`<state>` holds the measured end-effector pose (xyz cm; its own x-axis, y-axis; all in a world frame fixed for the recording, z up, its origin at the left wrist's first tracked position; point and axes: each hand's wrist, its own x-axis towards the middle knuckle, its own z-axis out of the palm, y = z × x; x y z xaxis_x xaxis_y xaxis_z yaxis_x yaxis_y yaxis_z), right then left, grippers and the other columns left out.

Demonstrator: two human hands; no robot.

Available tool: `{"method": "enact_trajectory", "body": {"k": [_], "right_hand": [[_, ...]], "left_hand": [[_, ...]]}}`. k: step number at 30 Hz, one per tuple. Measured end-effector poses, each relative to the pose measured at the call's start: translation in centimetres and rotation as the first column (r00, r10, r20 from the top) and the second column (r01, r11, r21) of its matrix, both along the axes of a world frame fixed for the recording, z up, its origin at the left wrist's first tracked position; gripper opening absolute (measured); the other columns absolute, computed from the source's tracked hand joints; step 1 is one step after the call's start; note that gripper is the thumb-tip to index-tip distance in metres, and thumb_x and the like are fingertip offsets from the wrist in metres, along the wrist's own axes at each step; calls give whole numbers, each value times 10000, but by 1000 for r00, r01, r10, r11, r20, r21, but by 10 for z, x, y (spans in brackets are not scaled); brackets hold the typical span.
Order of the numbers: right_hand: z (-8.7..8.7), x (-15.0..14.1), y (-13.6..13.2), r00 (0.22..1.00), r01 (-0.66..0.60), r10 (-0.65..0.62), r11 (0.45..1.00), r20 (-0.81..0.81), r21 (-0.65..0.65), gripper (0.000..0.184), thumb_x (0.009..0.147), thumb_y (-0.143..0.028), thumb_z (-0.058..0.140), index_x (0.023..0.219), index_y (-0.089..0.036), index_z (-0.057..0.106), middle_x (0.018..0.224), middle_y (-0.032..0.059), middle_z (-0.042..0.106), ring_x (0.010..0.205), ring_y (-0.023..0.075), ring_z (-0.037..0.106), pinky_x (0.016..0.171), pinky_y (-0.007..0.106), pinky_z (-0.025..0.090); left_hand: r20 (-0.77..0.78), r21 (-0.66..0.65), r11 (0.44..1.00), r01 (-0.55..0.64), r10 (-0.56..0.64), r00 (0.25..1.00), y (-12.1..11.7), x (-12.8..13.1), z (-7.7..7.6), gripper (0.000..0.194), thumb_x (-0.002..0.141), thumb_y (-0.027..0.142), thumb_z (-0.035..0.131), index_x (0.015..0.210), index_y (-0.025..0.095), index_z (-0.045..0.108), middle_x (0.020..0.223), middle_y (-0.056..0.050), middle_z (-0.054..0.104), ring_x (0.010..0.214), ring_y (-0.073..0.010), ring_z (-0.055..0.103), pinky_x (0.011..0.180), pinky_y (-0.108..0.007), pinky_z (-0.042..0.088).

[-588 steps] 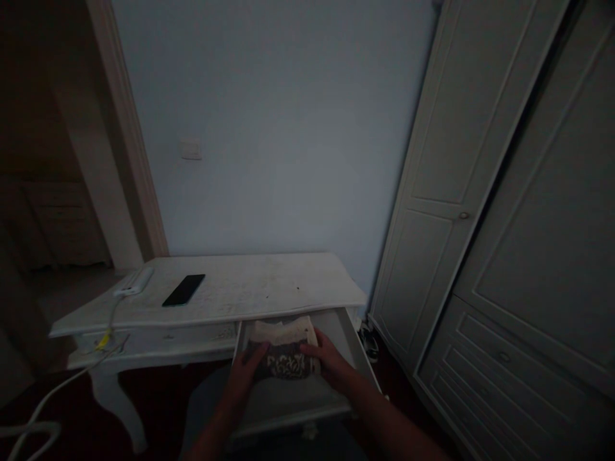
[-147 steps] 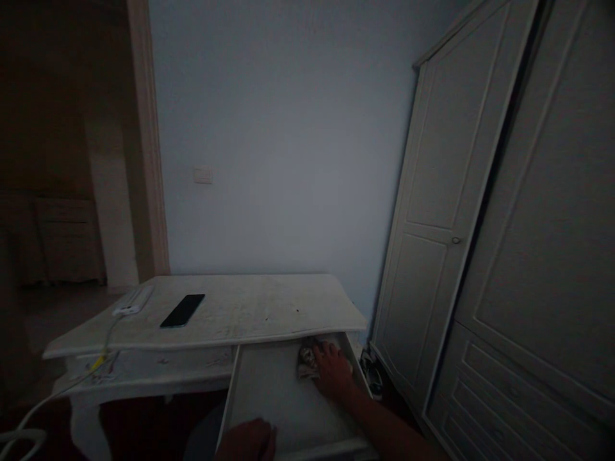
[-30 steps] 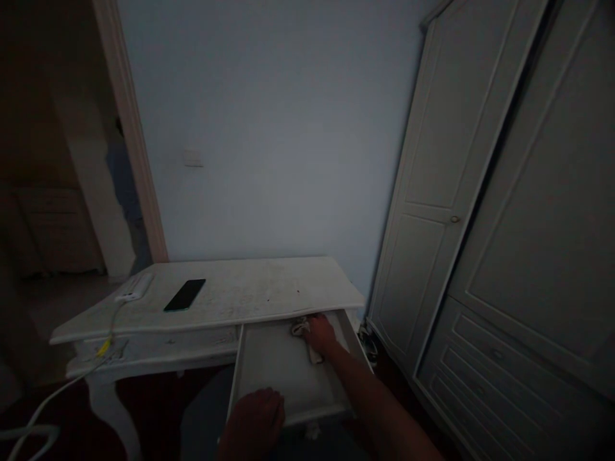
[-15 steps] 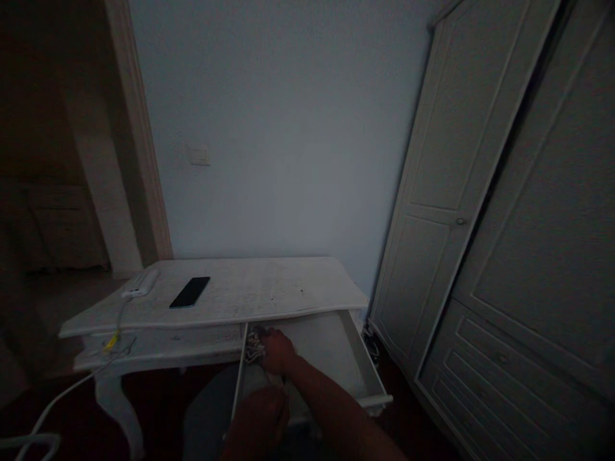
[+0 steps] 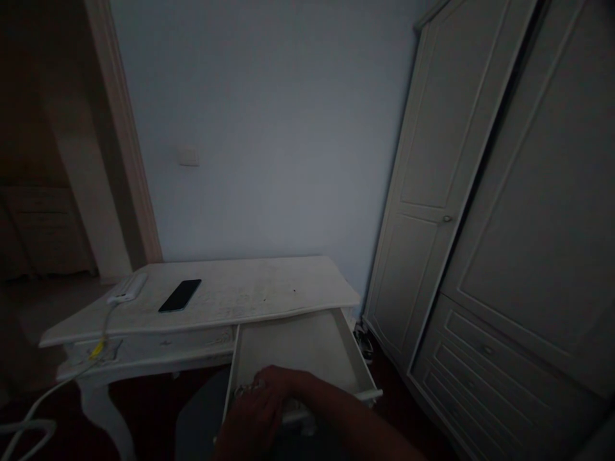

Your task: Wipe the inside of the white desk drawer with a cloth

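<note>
A white drawer [image 5: 307, 346] is pulled out from the desk. Over its front left part, my right hand [image 5: 275, 382] is closed on a crumpled grey-and-white cloth [image 5: 245, 388], of which only a small bit shows. My left hand [image 5: 252, 416] lies close against the right one at the drawer's front left corner, its fingers curled. What the left fingers hold, if anything, is hidden in the dim light.
On the white desk top [image 5: 269, 282] lie a black phone [image 5: 180, 296] and a white power strip [image 5: 127, 288] with a cable hanging down. A wardrobe [image 5: 423, 192] stands at the right. Shoes [image 5: 364, 344] sit on the floor between desk and wardrobe.
My right hand has drawn the cloth from the drawer's back left toward its front left. The two hands, apart before, are now together. The view has shifted slightly right.
</note>
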<state>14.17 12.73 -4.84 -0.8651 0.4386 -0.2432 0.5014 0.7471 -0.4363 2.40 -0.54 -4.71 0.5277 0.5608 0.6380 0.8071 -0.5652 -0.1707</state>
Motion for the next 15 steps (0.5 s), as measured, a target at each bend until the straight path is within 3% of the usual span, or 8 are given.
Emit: {"method": "enact_trajectory", "body": {"k": [3,8,12,15], "right_hand": [[1,7,0,1000,-10,9,998,-16,-57,255,732,-106,800,971,-183,759,1024,58,814,902,230,736,737,244,538],[11,35,-4,998,65,-64,990,9,-127,144,842,-246,719,949,-159,759,878,1,767,785,179,677,686,234,505],[25,73,-8,989,146,-139,977,60,-156,244,778,-308,763,975,-167,790,869,-18,755,743,161,646,667,233,487],[38,103,-10,969,218,-194,961,152,-168,361,719,-345,782,1045,-194,811,902,-22,768,738,168,662,647,241,490]], "left_hand": [[31,38,999,7,-8,1000,-1,2,2,339,924,110,430,1030,244,723,1003,-59,817,861,-220,777,780,-343,604],[91,54,998,43,-48,995,-3,2,11,279,965,129,449,1067,242,682,1020,-43,814,872,-206,781,860,-346,596],[92,28,999,44,-47,995,-5,1,16,267,994,146,427,1032,265,663,924,-3,801,795,-176,769,761,-292,577],[64,17,1000,7,-8,998,-6,3,15,295,988,135,385,901,265,636,810,0,759,697,-184,737,664,-305,559]]}}
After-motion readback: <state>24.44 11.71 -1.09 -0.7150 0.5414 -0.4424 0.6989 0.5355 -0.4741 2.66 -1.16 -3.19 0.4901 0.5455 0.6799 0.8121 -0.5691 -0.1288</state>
